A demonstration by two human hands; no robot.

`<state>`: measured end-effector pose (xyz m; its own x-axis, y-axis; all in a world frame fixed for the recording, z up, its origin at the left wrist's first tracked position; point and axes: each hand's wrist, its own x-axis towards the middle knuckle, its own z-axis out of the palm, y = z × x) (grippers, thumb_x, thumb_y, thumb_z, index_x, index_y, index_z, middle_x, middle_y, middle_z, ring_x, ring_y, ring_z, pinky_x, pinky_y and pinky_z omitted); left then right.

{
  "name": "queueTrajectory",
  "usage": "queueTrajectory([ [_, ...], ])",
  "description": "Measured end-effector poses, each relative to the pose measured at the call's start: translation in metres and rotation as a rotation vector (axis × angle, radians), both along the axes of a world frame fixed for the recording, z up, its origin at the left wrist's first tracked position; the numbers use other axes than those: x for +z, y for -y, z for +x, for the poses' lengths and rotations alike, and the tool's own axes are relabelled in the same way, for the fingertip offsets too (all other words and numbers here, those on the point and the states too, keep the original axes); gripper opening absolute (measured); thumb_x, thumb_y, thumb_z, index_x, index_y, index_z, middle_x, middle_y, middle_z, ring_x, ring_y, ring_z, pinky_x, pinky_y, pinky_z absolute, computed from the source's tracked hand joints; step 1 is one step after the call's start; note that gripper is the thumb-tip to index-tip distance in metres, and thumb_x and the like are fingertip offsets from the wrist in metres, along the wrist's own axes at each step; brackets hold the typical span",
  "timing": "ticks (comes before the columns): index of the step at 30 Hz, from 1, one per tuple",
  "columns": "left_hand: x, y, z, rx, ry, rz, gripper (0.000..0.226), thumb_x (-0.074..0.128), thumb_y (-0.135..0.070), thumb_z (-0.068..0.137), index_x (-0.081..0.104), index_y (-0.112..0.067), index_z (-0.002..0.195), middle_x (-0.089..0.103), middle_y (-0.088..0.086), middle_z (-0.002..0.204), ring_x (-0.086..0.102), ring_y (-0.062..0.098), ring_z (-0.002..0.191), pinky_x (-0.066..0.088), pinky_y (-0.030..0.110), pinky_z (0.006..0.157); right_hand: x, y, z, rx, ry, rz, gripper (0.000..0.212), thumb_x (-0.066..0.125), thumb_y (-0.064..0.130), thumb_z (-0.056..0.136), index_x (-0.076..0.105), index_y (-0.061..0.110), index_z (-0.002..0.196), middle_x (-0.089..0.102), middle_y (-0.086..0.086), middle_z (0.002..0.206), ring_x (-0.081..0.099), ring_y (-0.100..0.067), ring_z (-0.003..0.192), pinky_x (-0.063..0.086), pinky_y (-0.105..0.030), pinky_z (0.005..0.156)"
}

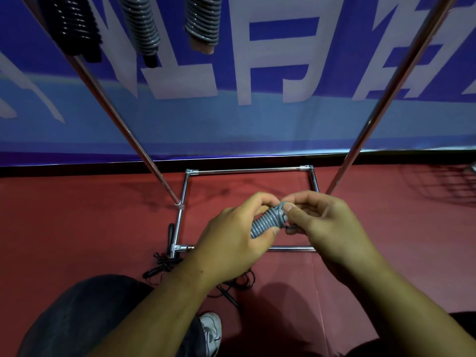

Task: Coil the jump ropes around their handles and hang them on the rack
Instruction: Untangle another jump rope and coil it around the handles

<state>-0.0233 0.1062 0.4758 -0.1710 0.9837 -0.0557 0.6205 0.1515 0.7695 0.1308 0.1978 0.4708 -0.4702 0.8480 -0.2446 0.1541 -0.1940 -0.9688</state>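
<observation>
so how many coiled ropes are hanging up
3 along the top: black rope left, grey rope middle, second grey rope right. More may hang out of view.

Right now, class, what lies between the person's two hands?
In the head view, a grey coiled rope: the left hand grips it, the right hand pinches its end.

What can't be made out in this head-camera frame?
- Head view: chrome metal rack cut off at the top edge, hiding how three coiled ropes hang.
- Head view: coiled grey jump rope, handles mostly hidden by coils, left hand and right hand.
- Head view: loose black jump rope on the red floor partly behind left forearm.
</observation>
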Motion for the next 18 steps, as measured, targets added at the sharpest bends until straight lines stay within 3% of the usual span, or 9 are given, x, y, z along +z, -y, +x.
queueTrajectory([
  [6, 0.0, 0.002, 0.0, 0.014, -0.035, -0.025, 0.036, 0.07, -0.031, 0.089, 0.053, -0.044, 0.119, 0.071, -0.026, 0.107, 0.07, 0.009, 0.085, 0.056, 0.041, 0.078, 0.007, -0.006, 0.005, 0.066, 0.003, -0.156, 0.007, 0.065, -0.001, 0.094, 0.072, 0.0, 0.092, 0.07, -0.02, 0.081, 0.064, -0.024, 0.076, 0.061, -0.032, 0.074],
  [10, 0.004, 0.003, -0.001, -0.008, -0.235, -0.028, 0.042, 0.069, -0.039, 0.09, 0.046, -0.048, 0.123, 0.069, -0.028, 0.112, 0.066, 0.005, 0.085, 0.054, 0.034, 0.074, 0.013, -0.01, 0.01, 0.116, 0.002, -0.208, 0.006, 0.066, -0.006, 0.092, 0.07, -0.005, 0.095, 0.071, -0.03, 0.09, 0.069, -0.026, 0.082, 0.061, -0.033, 0.083],
  [15, 0.001, 0.004, -0.002, -0.106, -0.407, 0.031, 0.044, 0.065, -0.04, 0.093, 0.04, -0.045, 0.129, 0.07, -0.019, 0.106, 0.064, 0.01, 0.089, 0.049, 0.033, 0.073, 0.013, -0.01, 0.012, 0.147, 0.087, -0.195, 0.006, 0.066, -0.006, 0.092, 0.07, -0.005, 0.096, 0.073, -0.028, 0.096, 0.071, -0.025, 0.083, 0.06, -0.028, 0.08],
  [18, -0.004, 0.005, -0.002, -0.162, -0.48, 0.059, 0.043, 0.063, -0.038, 0.094, 0.04, -0.04, 0.131, 0.071, -0.014, 0.102, 0.066, 0.014, 0.093, 0.044, 0.035, 0.082, 0.009, -0.01, 0.012, 0.166, 0.14, -0.199, 0.006, 0.065, -0.008, 0.092, 0.07, -0.004, 0.094, 0.073, -0.028, 0.09, 0.067, -0.028, 0.084, 0.057, -0.04, 0.091],
])
